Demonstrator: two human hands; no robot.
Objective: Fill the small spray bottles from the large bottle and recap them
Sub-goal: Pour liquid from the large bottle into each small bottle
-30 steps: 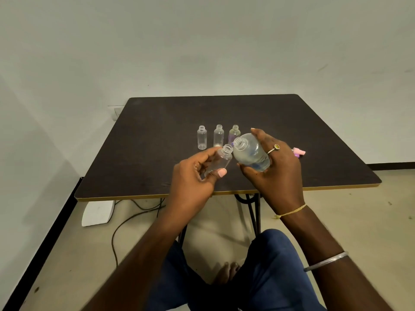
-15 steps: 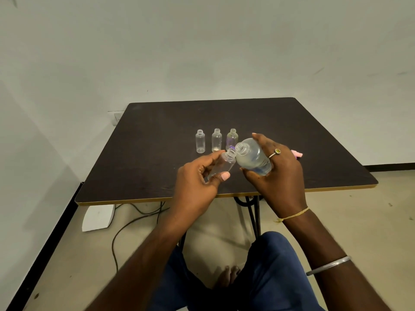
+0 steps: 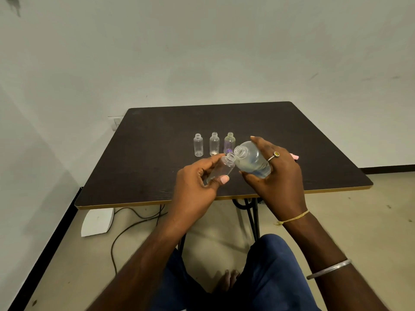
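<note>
Dark square table seen from above and in front, the seated person's forearms reaching over its near edge. The right hand wraps the body of the large bottle, fingers curled over its far side and thumb beneath. The bottle is uncapped, holds clear liquid, and lies tipped, its long axis running from the palm up and to the left so that the open neck points toward the other hand. The left hand pinches a small spray bottle between thumb and curled fingers. This bottle is also uncapped, looks empty, and leans up and to the right.

The relation that governs the pour: the two mouths sit just beside each other — the large one slightly higher and to the right — though whether the rims touch cannot be told. No stream is visible. Judged from this, the large neck must tip further over the small opening.

Behind the hands three more uncapped small bottles stand upright in a row. A pink object, mostly hidden, lies past the right hand.
</note>
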